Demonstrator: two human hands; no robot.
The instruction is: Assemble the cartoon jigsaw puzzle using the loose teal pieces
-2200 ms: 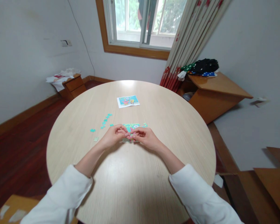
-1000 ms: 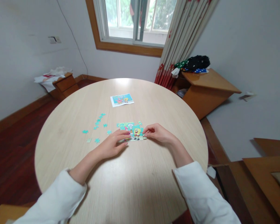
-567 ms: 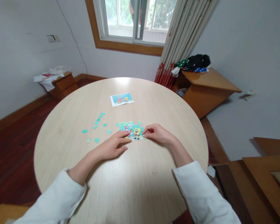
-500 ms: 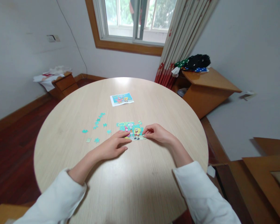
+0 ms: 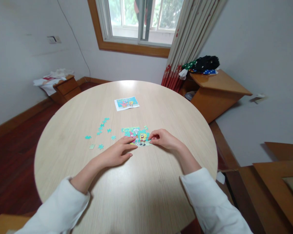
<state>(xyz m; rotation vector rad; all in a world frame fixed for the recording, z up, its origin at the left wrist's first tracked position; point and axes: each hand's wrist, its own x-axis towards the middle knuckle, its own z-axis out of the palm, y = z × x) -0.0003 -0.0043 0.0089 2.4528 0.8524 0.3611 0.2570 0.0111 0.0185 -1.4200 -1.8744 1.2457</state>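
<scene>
A partly joined jigsaw puzzle (image 5: 143, 137) with cartoon figures lies flat on the round table. My left hand (image 5: 116, 150) is open, its fingers stretched over the puzzle's left and lower edge, covering part of it. My right hand (image 5: 162, 138) has thumb and fingers pinched together at the puzzle's right edge, on a small jigsaw piece (image 5: 149, 141) mostly hidden by the fingertips. One loose piece (image 5: 146, 127) touches or lies close to the puzzle's upper right edge. To the left, several loose turquoise pieces (image 5: 101, 147) are scattered, with a pale green piece (image 5: 92, 147) among them.
A printed reference picture (image 5: 127, 103) lies beyond the puzzle on the round wooden table (image 5: 127, 195). Behind the table are a window and a curtain (image 5: 185, 39). A wooden cabinet (image 5: 217, 87) with clothes on it stands at right, a small drawer unit (image 5: 67, 87) at left.
The view has shifted very slightly. Both hands stay in nearly the same places at the puzzle, and the loose pieces have not visibly moved.
</scene>
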